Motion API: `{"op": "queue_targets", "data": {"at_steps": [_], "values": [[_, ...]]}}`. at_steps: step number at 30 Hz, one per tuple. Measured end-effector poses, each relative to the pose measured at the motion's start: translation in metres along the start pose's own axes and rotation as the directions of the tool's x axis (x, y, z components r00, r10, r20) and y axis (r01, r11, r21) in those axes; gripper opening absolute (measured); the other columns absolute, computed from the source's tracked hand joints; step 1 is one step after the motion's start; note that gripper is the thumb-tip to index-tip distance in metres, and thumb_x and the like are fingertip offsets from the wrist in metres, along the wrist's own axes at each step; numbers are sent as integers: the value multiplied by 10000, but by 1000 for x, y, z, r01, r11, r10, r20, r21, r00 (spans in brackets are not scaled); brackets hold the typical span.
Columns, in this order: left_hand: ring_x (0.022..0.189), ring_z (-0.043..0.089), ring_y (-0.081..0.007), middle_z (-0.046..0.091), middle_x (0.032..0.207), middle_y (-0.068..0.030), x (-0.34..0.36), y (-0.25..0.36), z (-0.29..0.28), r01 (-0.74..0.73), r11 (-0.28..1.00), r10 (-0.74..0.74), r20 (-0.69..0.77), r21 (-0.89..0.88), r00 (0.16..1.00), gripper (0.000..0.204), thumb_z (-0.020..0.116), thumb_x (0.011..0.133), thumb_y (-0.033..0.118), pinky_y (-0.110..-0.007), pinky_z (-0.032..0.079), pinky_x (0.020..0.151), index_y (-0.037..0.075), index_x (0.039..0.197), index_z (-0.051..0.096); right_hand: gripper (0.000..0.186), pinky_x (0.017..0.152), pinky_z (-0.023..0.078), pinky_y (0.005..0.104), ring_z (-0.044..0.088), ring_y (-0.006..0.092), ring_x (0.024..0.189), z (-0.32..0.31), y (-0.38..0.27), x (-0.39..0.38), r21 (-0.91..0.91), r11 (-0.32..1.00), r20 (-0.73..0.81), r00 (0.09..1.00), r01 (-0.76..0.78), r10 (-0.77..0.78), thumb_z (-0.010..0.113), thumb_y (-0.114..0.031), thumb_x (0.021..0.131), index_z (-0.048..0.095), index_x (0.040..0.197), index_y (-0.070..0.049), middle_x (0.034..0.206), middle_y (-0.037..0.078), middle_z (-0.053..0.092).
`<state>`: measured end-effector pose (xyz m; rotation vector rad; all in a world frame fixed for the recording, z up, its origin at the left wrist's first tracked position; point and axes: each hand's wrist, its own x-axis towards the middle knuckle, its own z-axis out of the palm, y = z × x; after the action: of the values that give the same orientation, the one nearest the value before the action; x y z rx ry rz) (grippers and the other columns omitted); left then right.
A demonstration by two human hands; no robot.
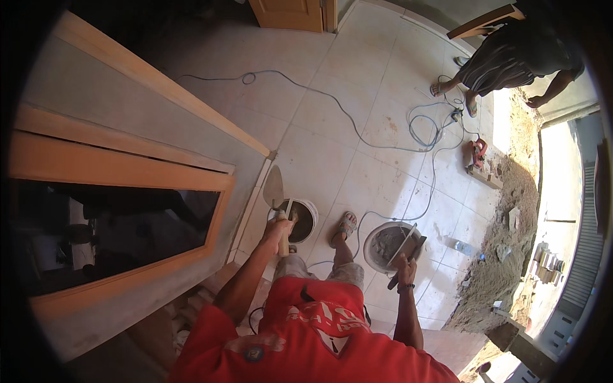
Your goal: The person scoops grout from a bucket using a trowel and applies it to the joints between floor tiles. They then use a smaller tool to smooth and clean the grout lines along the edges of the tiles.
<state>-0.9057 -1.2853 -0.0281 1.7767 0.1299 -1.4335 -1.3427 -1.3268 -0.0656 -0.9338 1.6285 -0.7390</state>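
Note:
My left hand [274, 232] is wrapped round the light wooden handle of a pointed trowel [273, 187], its blade tilted up by the wall. Just beyond that hand stands a pale bucket [313, 209] with dark contents that I cannot make out. My right hand [403, 268] grips a plastering float [417, 247], partly hidden by the fingers. This float is above the right part of a round tub [368, 246] holding grey mortar [386, 244]. Whether the float touches the tub's rim is unclear.
A blue-grey cable [332, 100] snakes over the tiled floor [348, 121] to a red power tool [479, 153]. Another person [511, 60] stands at the far right. A sand heap [495, 268] and a plastic bottle [463, 247] lie right. A wood-framed window [121, 175] borders the left.

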Motion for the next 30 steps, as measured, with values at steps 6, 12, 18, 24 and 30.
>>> {"op": "queue_targets", "data": {"at_steps": [6, 12, 18, 24, 30], "values": [[658, 583, -168, 601, 740, -63, 74, -28, 32, -98, 995, 99, 42, -30, 994, 144, 647, 778, 167, -309, 470, 611, 54, 851, 596, 457, 586, 453, 282, 536, 114, 659, 32, 36, 161, 3, 989, 31, 988, -148, 148, 627, -451, 881, 578, 992, -10, 749, 15, 564], [679, 588, -169, 595, 760, -65, 153, -49, 71, -50, 994, 46, -37, -97, 998, 172, 645, 802, 177, -317, 490, 633, 50, 899, 582, 343, 537, 388, 281, 474, 107, 616, 81, 35, 235, -103, 975, 206, 954, -198, 216, 606, -406, 904, 578, 837, -71, 699, -4, 514], [696, 589, -179, 582, 790, -56, 242, -91, 74, 25, 972, -18, 32, -236, 999, 182, 647, 809, 185, -323, 500, 625, 63, 922, 572, 378, 451, 288, 283, 391, 104, 483, 135, 78, 298, -111, 973, 193, 955, -205, 223, 596, -404, 899, 555, 684, -96, 593, 4, 485], [708, 598, -196, 592, 845, -59, 285, -93, 104, 96, 970, -111, -58, -222, 992, 249, 650, 800, 207, -339, 518, 614, 71, 991, 567, 405, 626, 461, 275, 532, 100, 689, 173, 114, 350, -109, 919, 307, 867, -378, 393, 649, -431, 866, 611, 940, -35, 763, 17, 565], [610, 566, -201, 507, 829, -46, 331, -96, 110, 195, 949, -191, 40, -249, 981, 317, 682, 772, 205, -424, 482, 467, 121, 1037, 528, 380, 549, 547, 316, 564, 147, 598, 201, 133, 374, -41, 874, 274, 836, -484, 475, 611, -388, 903, 598, 936, -9, 739, 42, 560]]}}
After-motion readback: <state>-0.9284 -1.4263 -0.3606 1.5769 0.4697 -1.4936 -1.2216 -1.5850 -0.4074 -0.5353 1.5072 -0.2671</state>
